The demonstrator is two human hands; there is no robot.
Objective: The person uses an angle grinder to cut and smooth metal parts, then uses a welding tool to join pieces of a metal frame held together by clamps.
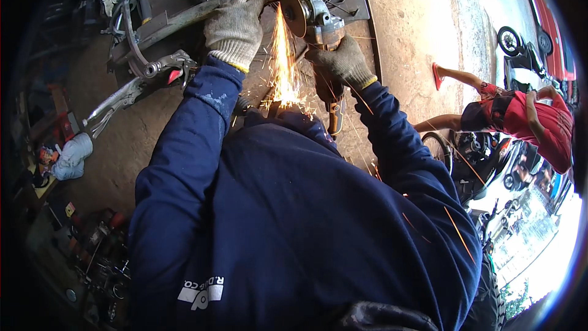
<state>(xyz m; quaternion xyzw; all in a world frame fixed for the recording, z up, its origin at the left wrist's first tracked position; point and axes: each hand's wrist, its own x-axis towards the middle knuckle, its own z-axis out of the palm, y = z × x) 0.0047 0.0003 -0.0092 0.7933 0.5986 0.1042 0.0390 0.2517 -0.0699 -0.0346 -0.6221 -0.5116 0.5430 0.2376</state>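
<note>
My right hand (pixel 344 63), in a grey knit work glove, is wrapped round an angle grinder (pixel 329 28) just behind its metal head. The reddish-brown disc (pixel 293 12) stands on edge, facing my left hand. A bright stream of sparks (pixel 283 64) pours from the disc down toward my body. My left hand (pixel 235 29), also gloved, is closed at the metal table's near side, beside the disc. Its fingers curl away from me, and what they grip is mostly hidden. Next to that hand, a metal bar (pixel 177 23) runs off to the left.
Locking pliers (pixel 168 66) clamp the curved metal frame at the left. Rods and scraps lie on the dark metal table (pixel 346 9). A person in red (pixel 530 116) stands at the right, near parked motorbikes (pixel 474 153). Tools (pixel 98 251) crowd the lower left.
</note>
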